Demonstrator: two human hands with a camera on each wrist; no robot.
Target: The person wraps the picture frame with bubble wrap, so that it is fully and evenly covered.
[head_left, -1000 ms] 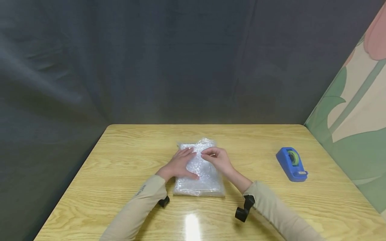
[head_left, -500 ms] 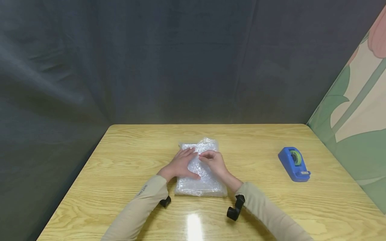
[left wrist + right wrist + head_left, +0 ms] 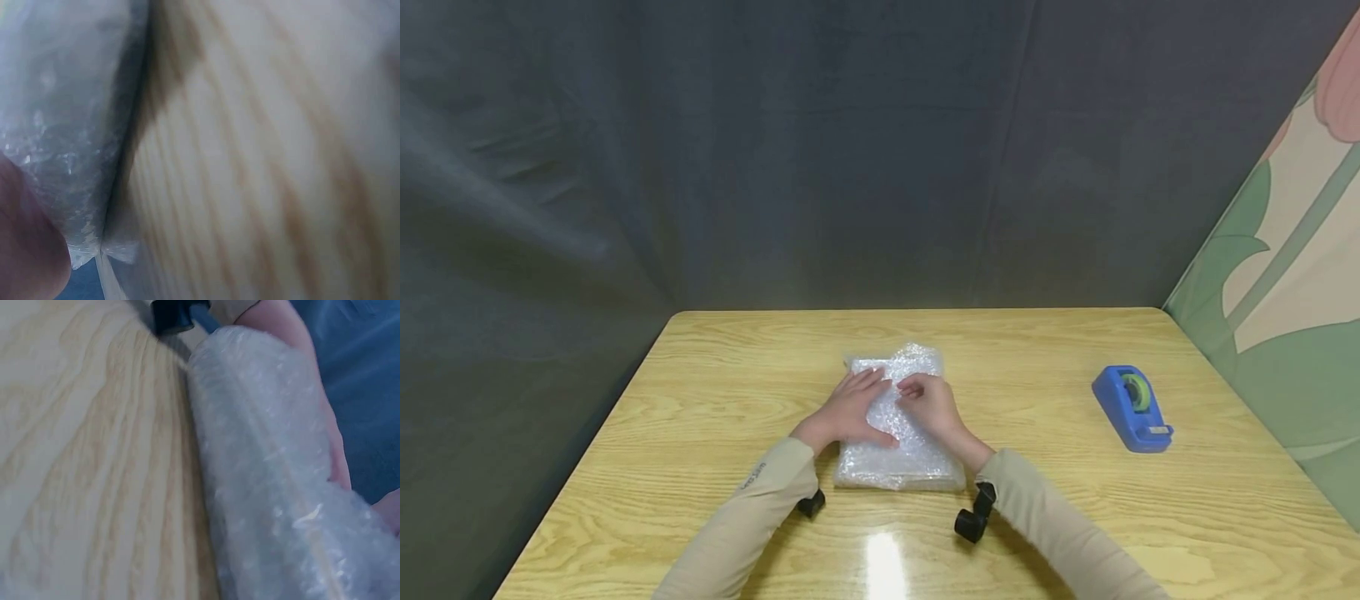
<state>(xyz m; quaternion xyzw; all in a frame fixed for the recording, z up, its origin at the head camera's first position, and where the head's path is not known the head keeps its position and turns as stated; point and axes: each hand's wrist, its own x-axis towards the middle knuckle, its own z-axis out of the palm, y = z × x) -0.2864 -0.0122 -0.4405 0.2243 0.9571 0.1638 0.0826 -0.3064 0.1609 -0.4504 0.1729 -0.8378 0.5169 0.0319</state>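
A flat package in clear bubble wrap point(image 3: 898, 467) lies on the wooden table in the head view. My left hand point(image 3: 853, 412) rests on its left half, fingers and thumb spread. On its upper right part, my right hand point(image 3: 931, 407) has bent fingers, with the fingertips at the wrap's surface. Whether those fingertips pinch anything is too small to see. The left wrist view shows the bubble wrap's side point(image 3: 62, 94) beside a fingertip point(image 3: 31, 250). In the right wrist view, the wrapped package point(image 3: 256, 462) stands out large, with part of a hand point(image 3: 390, 509) behind it.
A blue tape dispenser point(image 3: 1131, 408) with a green-edged roll stands on the right side of the table point(image 3: 700, 417). A dark curtain point(image 3: 850, 167) hangs behind the table. Floral fabric point(image 3: 1292, 317) borders the right side.
My right hand has moved slightly left and down onto the wrap, its forearm shifting left. My left hand stays spread on the package. The view has shifted a little.
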